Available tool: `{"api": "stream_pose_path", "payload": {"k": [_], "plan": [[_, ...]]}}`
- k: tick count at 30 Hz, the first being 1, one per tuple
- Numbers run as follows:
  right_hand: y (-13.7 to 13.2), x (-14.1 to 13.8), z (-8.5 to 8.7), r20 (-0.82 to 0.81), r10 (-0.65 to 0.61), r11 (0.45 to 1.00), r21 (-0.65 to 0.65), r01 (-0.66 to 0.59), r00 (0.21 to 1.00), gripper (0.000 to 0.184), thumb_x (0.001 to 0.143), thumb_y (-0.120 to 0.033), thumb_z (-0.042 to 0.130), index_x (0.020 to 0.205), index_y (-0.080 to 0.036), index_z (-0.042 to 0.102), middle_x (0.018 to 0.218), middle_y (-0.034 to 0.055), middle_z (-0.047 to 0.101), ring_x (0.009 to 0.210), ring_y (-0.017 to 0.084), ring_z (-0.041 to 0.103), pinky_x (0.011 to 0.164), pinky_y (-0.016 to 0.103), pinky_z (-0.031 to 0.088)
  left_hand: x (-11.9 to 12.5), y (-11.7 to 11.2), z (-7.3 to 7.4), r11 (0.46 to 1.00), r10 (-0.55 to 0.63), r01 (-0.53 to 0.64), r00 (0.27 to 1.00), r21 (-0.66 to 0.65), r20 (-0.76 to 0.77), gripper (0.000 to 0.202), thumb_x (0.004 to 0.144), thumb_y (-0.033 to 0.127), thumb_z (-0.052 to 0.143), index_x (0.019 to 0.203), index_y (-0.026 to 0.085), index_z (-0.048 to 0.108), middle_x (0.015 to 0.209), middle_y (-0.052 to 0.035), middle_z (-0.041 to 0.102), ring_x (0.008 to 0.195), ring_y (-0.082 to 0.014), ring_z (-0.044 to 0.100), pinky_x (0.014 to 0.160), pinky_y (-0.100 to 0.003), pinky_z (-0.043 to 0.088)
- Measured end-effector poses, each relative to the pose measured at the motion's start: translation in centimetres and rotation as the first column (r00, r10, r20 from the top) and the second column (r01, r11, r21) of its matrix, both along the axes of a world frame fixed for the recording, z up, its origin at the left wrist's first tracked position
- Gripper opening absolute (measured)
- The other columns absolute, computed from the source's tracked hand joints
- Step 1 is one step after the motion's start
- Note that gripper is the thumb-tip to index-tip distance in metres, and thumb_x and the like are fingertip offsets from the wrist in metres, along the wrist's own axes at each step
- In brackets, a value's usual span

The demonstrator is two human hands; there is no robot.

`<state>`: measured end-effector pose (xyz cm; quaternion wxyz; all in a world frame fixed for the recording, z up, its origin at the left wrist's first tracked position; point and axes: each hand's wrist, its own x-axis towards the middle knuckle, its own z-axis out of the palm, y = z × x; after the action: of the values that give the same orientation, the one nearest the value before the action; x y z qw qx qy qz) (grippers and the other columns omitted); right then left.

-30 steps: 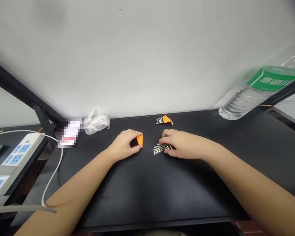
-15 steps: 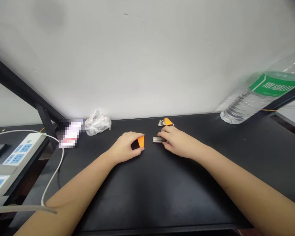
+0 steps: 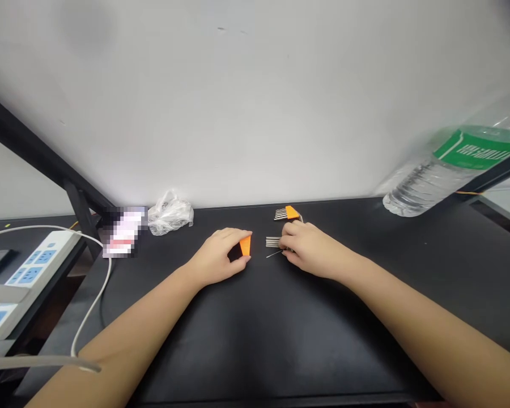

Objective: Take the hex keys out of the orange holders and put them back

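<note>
My left hand [image 3: 219,258] rests on the black table [image 3: 255,334] with its fingers pinched round a small orange holder [image 3: 245,245]. Just to its right, my right hand [image 3: 308,249] lies curled over a bundle of loose metal hex keys [image 3: 273,242], fingertips pressed on them. One thin key [image 3: 274,254] sticks out below the bundle, toward the orange holder. Behind my right hand, near the wall, lies a second hex key set in an orange holder [image 3: 288,213].
A crumpled clear plastic bag [image 3: 170,213] and a small white pack [image 3: 123,231] lie at the back left. A white power strip with cable [image 3: 29,266] sits on the left shelf. A clear water bottle with green label [image 3: 454,164] lies at the back right.
My right hand slid the loose keys away from me, then shifted slightly; one thin key now pokes out from the bundle. My left hand stayed on the orange holder.
</note>
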<state>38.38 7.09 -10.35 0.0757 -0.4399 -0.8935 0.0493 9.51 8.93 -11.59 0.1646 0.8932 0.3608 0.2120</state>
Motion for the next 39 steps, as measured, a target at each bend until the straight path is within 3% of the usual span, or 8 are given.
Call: {"api": "stream_pose_path", "payload": {"k": [6,10,16,18,20,24,28,39], "plan": [[1.4,1.7,-0.6,-0.105,-0.136,0.991,-0.031,0.133,0.985,0.019,0.094,-0.017,0.054,0.098,-0.022,0.072,0.102,0.0075,0.067,0.092,0.022,0.063,0.078,0.032,0.049,-0.1,0.1,-0.2,1.0,0.001,-0.001,1.0,-0.021,-0.003,0.051,0.09,0.034,0.066,0.139,0.025,0.056,0.139,-0.0058,0.065,0.129,-0.0259,0.06,0.113,-0.045,0.046],[2.3,2.3,-1.5,-0.095,-0.189,0.979,-0.099,0.18,0.977,0.018,0.091,-0.013,0.054,0.089,-0.021,0.069,0.095,0.0057,0.068,0.085,0.02,0.064,0.075,0.03,0.047,-0.2,0.1,-0.3,0.999,0.016,-0.016,1.0,-0.032,-0.004,0.053,0.09,0.035,0.066,0.14,0.025,0.057,0.141,-0.006,0.063,0.13,-0.0264,0.059,0.114,-0.044,0.046],[2.6,3.0,-1.1,0.039,-0.421,0.89,-0.177,0.421,0.906,0.007,0.079,-0.015,0.063,0.075,-0.02,0.06,0.081,0.0058,0.066,0.067,0.018,0.06,0.058,0.029,0.04,-0.3,0.0,-0.3,0.997,0.057,-0.056,0.998,-0.056,0.012,0.056,0.09,0.041,0.066,0.143,0.026,0.056,0.145,-0.0041,0.061,0.133,-0.0261,0.059,0.115,-0.042,0.047],[2.3,2.9,-0.5,-0.084,-0.387,0.905,-0.223,0.361,0.918,0.006,0.082,-0.015,0.061,0.08,-0.021,0.061,0.076,0.0022,0.066,0.065,0.017,0.06,0.058,0.028,0.041,-0.3,0.1,-0.3,0.995,0.068,-0.065,0.997,-0.07,0.034,0.057,0.089,0.042,0.066,0.143,0.025,0.056,0.146,-0.0041,0.061,0.133,-0.0258,0.059,0.115,-0.041,0.048],[1.9,2.5,0.0,-0.266,-0.275,0.952,-0.209,0.223,0.924,0.01,0.088,-0.017,0.057,0.09,-0.022,0.065,0.079,0.0002,0.068,0.068,0.016,0.061,0.062,0.028,0.045,-0.2,0.1,-0.2,0.995,0.07,-0.065,0.996,-0.08,0.061,0.056,0.09,0.042,0.066,0.142,0.025,0.057,0.145,-0.0046,0.061,0.133,-0.0255,0.059,0.115,-0.041,0.048],[0.9,0.6,0.5,-0.49,-0.008,1.0,-0.004,0.007,0.872,0.018,0.096,-0.019,0.055,0.101,-0.024,0.071,0.093,0.0027,0.073,0.085,0.018,0.066,0.077,0.032,0.051,-0.2,0.1,-0.3,0.993,0.069,-0.058,0.991,-0.101,0.116,0.058,0.09,0.042,0.067,0.144,0.025,0.054,0.146,-0.0054,0.061,0.132,-0.0248,0.06,0.113,-0.04,0.05],[0.4,-0.4,0.2,-0.509,0.088,0.995,0.094,-0.047,0.857,0.019,0.098,-0.018,0.055,0.1,-0.024,0.073,0.094,0.0049,0.073,0.086,0.019,0.066,0.078,0.034,0.053,-0.1,-0.3,-0.2,0.992,0.071,-0.052,0.985,-0.116,0.159,0.062,0.091,0.042,0.067,0.148,0.025,0.049,0.145,-0.0071,0.061,0.13,-0.0254,0.062,0.11,-0.041,0.053],[0.2,-0.1,0.3,-0.483,0.076,0.994,0.111,-0.025,0.872,0.027,0.1,-0.02,0.049,0.107,-0.025,0.074,0.092,0.0072,0.069,0.083,0.02,0.065,0.075,0.035,0.056,0.1,-0.6,0.0,0.998,0.017,-0.006,0.984,-0.06,0.176,0.051,0.094,0.038,0.065,0.142,0.024,0.055,0.144,-0.0079,0.062,0.132,-0.0253,0.06,0.113,-0.042,0.05]]}}
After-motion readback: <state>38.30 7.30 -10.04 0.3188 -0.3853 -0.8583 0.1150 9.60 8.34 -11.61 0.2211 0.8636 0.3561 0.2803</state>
